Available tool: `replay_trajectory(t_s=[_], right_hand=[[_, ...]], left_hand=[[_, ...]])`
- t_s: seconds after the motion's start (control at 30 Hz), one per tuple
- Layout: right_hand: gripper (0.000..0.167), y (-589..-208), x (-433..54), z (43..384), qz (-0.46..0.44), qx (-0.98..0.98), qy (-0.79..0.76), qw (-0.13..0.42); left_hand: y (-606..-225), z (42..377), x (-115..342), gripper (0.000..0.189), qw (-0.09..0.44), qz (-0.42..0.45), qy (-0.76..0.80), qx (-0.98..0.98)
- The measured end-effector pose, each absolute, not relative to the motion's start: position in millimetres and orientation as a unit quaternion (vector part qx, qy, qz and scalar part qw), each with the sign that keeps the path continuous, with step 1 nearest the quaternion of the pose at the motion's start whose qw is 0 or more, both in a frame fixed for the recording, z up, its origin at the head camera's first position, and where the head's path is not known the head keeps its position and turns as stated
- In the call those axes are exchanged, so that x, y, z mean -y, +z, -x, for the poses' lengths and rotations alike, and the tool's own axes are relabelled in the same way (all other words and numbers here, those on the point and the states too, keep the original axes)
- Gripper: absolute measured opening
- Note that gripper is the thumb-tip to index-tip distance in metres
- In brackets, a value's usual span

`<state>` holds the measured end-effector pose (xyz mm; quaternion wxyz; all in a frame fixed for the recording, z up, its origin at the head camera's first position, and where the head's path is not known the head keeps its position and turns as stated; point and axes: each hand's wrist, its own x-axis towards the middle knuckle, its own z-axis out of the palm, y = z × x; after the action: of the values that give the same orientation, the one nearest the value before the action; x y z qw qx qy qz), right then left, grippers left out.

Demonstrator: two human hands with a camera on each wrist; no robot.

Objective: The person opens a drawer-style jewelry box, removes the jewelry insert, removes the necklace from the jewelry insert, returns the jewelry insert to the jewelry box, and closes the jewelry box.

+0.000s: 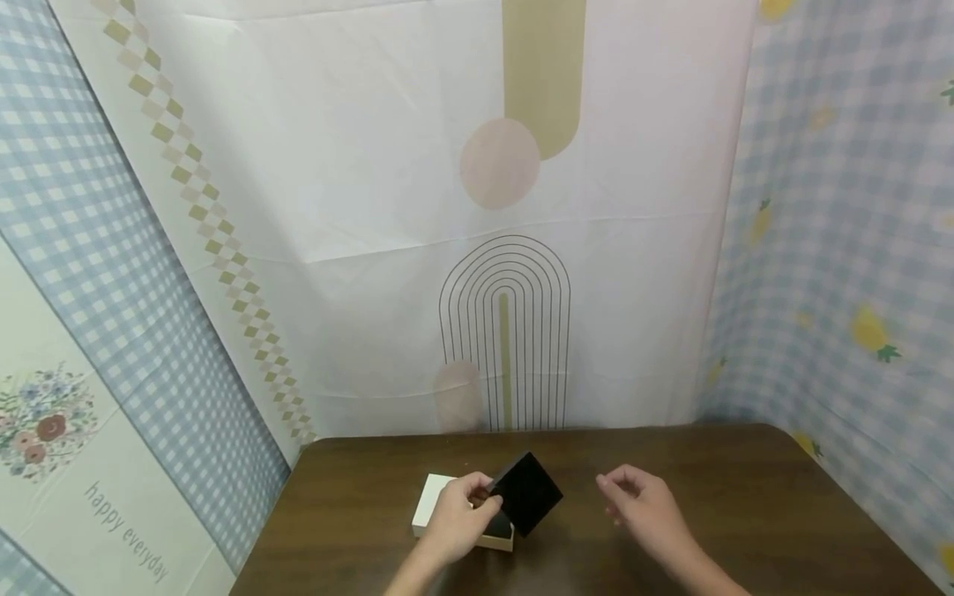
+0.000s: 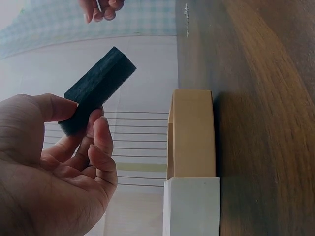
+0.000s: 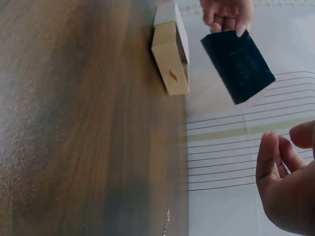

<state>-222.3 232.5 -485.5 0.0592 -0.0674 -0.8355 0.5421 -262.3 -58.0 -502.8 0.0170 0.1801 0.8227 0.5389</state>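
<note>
My left hand (image 1: pixel 460 515) pinches a black square foam pad (image 1: pixel 527 493) at one corner, between thumb and fingers. The pad is tilted above the table, its thick edge facing the left wrist view. Under the left hand stands a small drawer box, its white sleeve (image 2: pixel 194 206) and tan drawer (image 2: pixel 193 132) partly slid apart. Dark material shows inside the drawer in the head view, mostly hidden by the hand. To the right of the pad, my right hand (image 1: pixel 647 507) is held in the air, fingers loosely bent, nothing visible between them.
A thin silvery chain (image 3: pixel 167 222) lies on the brown wooden table (image 1: pixel 358 497). A white patterned cloth (image 1: pixel 373 314) hangs behind the table's back edge. Checked cloths (image 1: pixel 842 248) hang at both sides.
</note>
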Motion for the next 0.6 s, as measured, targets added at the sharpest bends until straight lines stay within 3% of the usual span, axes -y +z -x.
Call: replay_trajectory(t_s=[0.23, 0.6], right_hand=[[0.025, -492.5, -224.2, 220.5, 0.05, 0.838, 0.541, 0.046], [0.036, -497.3, -219.2, 218.0, -0.089, 0.811, 0.577, -0.031]], left_hand=[[-506.4, 259.4, 53.5, 0.014, 0.04, -0.19, 0.557, -0.808], [-506.5, 249.2, 41.6, 0.017, 0.072, -0.205, 0.606, -0.765]])
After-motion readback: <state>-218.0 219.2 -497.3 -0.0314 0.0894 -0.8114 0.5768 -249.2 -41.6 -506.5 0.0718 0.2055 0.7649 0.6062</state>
